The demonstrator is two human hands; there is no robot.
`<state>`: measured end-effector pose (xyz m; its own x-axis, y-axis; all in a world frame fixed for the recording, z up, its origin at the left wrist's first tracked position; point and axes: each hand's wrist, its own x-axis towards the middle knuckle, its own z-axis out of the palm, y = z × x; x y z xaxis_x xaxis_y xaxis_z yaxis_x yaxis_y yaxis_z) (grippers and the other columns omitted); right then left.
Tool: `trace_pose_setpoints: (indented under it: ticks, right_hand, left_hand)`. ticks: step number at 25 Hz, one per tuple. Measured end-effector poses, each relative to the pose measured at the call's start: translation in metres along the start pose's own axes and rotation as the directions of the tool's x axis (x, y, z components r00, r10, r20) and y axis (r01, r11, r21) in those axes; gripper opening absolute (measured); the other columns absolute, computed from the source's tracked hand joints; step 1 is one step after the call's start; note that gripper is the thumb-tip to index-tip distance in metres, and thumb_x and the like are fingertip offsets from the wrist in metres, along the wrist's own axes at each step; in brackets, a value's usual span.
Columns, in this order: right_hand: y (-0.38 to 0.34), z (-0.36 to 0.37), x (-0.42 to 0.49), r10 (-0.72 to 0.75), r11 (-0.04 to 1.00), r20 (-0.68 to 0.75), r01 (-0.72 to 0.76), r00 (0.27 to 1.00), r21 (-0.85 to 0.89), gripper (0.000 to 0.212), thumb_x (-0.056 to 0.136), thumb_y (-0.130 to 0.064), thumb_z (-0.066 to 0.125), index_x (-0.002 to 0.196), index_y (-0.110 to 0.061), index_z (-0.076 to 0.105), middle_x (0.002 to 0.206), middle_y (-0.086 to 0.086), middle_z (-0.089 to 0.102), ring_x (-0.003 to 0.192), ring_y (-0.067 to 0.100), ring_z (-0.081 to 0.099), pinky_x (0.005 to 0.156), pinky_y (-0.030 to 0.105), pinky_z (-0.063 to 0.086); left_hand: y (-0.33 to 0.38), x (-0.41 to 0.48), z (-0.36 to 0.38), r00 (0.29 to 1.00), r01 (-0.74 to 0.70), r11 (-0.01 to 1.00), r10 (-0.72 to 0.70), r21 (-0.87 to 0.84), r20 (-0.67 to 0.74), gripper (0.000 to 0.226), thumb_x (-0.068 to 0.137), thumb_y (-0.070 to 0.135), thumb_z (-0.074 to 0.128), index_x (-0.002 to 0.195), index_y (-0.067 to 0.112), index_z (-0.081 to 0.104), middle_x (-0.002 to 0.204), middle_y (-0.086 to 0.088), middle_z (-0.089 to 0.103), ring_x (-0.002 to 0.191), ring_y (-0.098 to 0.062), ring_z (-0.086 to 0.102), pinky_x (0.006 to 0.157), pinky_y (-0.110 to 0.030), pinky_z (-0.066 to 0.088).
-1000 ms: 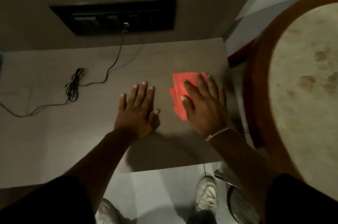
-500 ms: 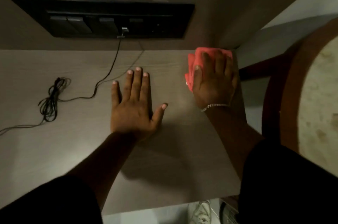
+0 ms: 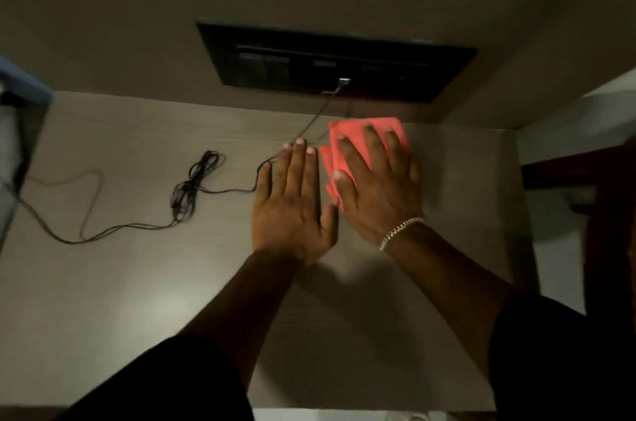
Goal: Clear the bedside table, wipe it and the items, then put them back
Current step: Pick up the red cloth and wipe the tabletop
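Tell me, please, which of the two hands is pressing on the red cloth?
The right hand, the one with the bracelet, lies flat on the red cloth. The left hand rests on bare table beside it.

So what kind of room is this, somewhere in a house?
Probably a bedroom or hotel room. The pale wood-grain tabletop sits under a black wall switch panel with a charging cable plugged in, a typical bedside setup. The right hand presses a red cloth on it.
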<state>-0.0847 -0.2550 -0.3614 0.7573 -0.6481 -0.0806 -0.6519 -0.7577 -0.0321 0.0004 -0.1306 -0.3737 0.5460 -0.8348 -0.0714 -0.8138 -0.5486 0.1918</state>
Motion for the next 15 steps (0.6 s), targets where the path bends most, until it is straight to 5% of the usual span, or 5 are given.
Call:
trace_pose_setpoints:
  ticks: [9,15]
  right_hand:
    - [-0.208,0.010,0.050,-0.278,0.958,-0.027,0.279,0.960,0.063,0.052,0.091,-0.053,0.032,0.141,-0.039,0.037,0.158,0.002,0.033,0.147,0.031,0.024,0.112,0.050,0.017]
    - [-0.307,0.012,0.087,-0.457,0.888,-0.029,0.457,0.889,0.037,0.054,0.092,-0.051,0.030,0.145,-0.039,0.031,0.160,0.002,0.027,0.148,0.029,0.020,0.114,0.052,0.019]
  left_hand:
    - [-0.216,-0.061,-0.030,0.952,0.291,0.955,-0.282,0.062,-0.120,0.080,0.092,0.057,0.026,0.154,0.007,0.020,0.164,-0.015,0.020,0.152,-0.028,0.017,0.123,-0.047,0.014]
    - [-0.241,-0.071,-0.034,0.895,0.388,0.917,-0.398,-0.090,-0.201,0.075,0.090,0.040,0.026,0.155,0.005,0.012,0.165,-0.017,0.012,0.154,-0.028,0.007,0.125,-0.044,0.005]
